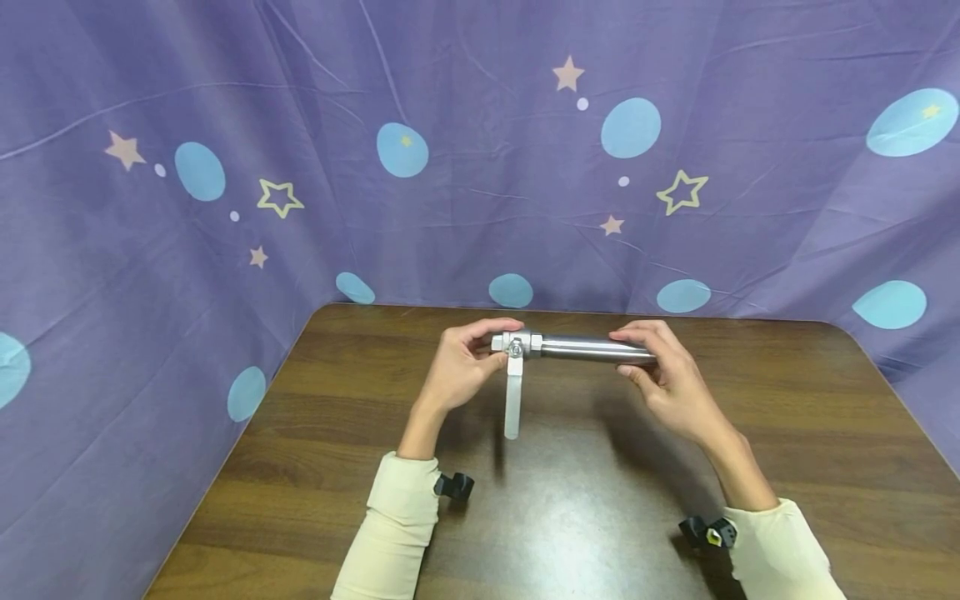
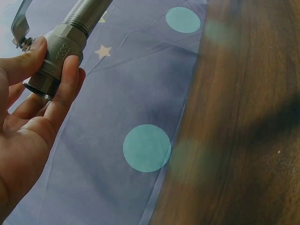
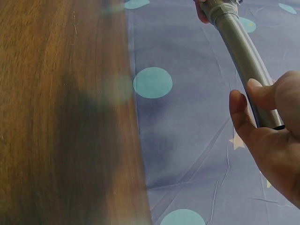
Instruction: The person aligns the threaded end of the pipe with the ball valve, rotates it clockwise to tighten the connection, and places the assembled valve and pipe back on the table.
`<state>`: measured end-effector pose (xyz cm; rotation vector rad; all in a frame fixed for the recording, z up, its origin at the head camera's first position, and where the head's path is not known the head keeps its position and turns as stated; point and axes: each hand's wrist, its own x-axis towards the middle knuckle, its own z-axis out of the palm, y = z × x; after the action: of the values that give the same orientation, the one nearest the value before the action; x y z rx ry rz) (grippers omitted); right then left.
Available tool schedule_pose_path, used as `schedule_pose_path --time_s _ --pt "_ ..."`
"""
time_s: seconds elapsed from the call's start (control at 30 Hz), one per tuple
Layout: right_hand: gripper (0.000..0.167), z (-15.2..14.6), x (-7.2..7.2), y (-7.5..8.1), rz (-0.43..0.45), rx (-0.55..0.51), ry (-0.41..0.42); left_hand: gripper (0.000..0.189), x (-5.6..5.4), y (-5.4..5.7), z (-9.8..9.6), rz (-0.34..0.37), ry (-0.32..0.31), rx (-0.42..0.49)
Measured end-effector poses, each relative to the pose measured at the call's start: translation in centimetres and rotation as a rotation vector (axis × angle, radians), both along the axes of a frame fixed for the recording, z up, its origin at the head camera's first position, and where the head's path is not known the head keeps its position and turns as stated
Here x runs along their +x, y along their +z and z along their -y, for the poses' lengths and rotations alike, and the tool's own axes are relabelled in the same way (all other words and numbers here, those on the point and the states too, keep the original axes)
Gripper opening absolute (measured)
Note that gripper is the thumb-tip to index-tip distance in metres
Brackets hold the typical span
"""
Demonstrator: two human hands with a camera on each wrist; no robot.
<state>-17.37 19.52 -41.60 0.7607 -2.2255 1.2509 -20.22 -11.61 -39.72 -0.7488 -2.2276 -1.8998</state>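
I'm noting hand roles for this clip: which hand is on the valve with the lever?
The left hand: it grips the valve, where the lever attaches. The right hand instead holds the metal pipe near its free end.

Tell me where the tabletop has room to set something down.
Bare tabletop shows left of the left hand, out to the left edge; right of the right hand, out to the right edge; and between the forearms, nearer the person than the valve handle. It is crowded around the valve and pipe, held between both hands.
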Motion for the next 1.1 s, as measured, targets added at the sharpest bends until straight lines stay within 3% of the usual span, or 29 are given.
schedule_pose_path --time_s 1.1 --pt "0.043 -0.28 -0.04 0.31 0.02 -0.011 -0.008 0.045 -0.08 -0.11 0.03 0.015 -0.002 -0.003"
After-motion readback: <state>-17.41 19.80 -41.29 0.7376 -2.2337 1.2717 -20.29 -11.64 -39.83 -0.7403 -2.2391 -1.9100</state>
